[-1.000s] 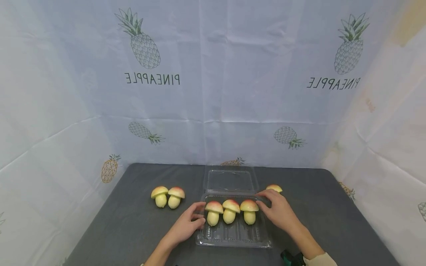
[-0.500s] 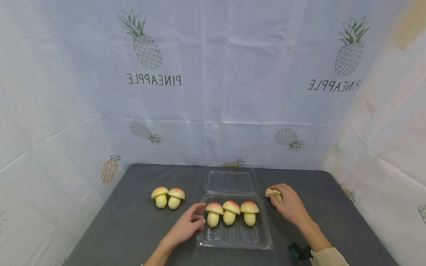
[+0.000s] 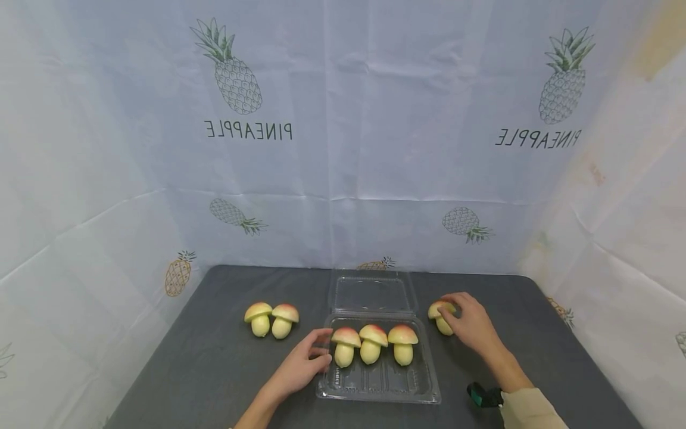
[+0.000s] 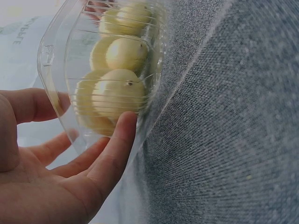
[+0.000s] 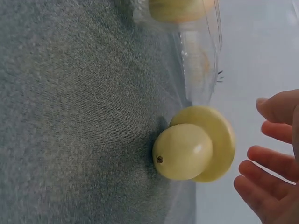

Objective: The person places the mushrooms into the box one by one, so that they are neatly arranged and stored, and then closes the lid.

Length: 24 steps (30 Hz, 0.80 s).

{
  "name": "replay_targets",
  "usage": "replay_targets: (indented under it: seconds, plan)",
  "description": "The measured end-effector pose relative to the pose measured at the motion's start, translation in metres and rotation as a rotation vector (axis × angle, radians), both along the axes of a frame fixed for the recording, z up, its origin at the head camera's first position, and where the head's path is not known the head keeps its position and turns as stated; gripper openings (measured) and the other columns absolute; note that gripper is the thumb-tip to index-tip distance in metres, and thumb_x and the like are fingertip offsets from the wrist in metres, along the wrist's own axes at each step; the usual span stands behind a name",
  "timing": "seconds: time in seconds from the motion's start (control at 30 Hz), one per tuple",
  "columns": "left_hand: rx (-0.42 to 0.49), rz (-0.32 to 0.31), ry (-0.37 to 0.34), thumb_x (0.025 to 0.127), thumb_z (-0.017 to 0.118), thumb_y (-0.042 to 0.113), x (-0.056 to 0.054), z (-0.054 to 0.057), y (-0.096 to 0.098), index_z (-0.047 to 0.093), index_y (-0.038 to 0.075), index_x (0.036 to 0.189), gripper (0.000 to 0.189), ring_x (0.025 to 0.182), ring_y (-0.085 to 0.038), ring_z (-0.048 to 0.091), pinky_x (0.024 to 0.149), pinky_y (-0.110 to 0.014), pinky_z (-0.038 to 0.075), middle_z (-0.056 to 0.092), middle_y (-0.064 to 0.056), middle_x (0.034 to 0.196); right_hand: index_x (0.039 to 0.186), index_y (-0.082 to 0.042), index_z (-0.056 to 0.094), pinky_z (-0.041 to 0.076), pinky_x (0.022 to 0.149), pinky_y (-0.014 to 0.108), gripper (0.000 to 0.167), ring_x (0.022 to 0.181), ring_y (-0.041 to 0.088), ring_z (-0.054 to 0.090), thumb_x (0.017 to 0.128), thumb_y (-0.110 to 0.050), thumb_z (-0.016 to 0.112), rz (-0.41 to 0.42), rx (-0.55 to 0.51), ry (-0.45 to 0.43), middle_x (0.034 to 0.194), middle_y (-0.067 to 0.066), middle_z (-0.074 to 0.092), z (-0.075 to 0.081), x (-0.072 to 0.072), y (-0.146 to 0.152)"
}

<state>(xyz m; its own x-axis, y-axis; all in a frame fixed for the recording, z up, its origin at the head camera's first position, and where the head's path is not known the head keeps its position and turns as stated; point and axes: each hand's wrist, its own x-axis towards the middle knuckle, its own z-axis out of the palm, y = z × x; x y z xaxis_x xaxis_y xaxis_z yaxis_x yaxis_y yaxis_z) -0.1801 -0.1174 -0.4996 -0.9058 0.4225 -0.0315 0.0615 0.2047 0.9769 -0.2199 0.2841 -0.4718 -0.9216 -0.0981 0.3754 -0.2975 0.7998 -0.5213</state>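
In the head view three mushrooms with red-and-yellow caps and pale stems, including a middle mushroom (image 3: 371,345), stand in a row in a clear plastic clamshell box (image 3: 379,394). Its lid (image 3: 371,294) lies folded back, away from the person. My left hand (image 3: 301,364) rests its loosely spread fingers against the box's left side; the left wrist view shows a fingertip (image 4: 125,122) at the clear wall. To the right of the box, my right hand (image 3: 471,323) hovers over a single mushroom (image 5: 184,151). The right wrist view shows those fingers relaxed and apart from it.
Two more mushrooms, one of them the outer mushroom (image 3: 259,319), lie side by side on the dark table (image 3: 225,369) left of the box. A black-and-green strap (image 3: 482,395) hangs by the right wrist. Pineapple-print cloth (image 3: 386,149) walls in the table.
My right hand has gone from the box's right side to the lone mushroom, which now sits with its stem toward the person. The left hand has stayed at the box.
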Motion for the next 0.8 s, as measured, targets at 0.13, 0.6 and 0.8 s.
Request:
replay_targets:
  seconds: [0.13,0.6,0.8]
  plan:
    - [0.002,0.002,-0.003,0.101,0.059,0.008,0.001,0.0,0.0,0.041,-0.001,0.15,0.053,0.117,-0.04,0.06,0.079,-0.038,0.06,0.047,-0.027,0.142,0.124,0.001,0.067,0.053,0.088,0.059,0.035,0.111,0.043,0.06,0.098,-0.022,0.07,0.002,-0.033,-0.052,0.124,0.02,0.061,-0.005,-0.006,0.004]
    - [0.002,-0.003,0.005,0.1,0.058,0.006,0.001,0.001,0.0,0.041,-0.003,0.149,0.053,0.118,-0.041,0.059,0.08,-0.036,0.06,0.047,-0.028,0.141,0.127,0.001,0.066,0.056,0.088,0.053,0.04,0.107,0.038,0.062,0.095,-0.023,0.074,0.033,-0.1,-0.124,0.122,0.02,0.059,-0.025,-0.012,0.015]
    - [0.0,-0.007,0.006,0.101,0.057,0.006,0.0,0.001,0.0,0.04,-0.003,0.15,0.053,0.117,-0.041,0.059,0.08,-0.037,0.06,0.047,-0.028,0.141,0.124,0.002,0.066,0.057,0.085,0.05,0.04,0.101,0.034,0.063,0.094,-0.023,0.076,0.007,-0.11,-0.11,0.116,0.019,0.061,-0.027,-0.012,0.015]
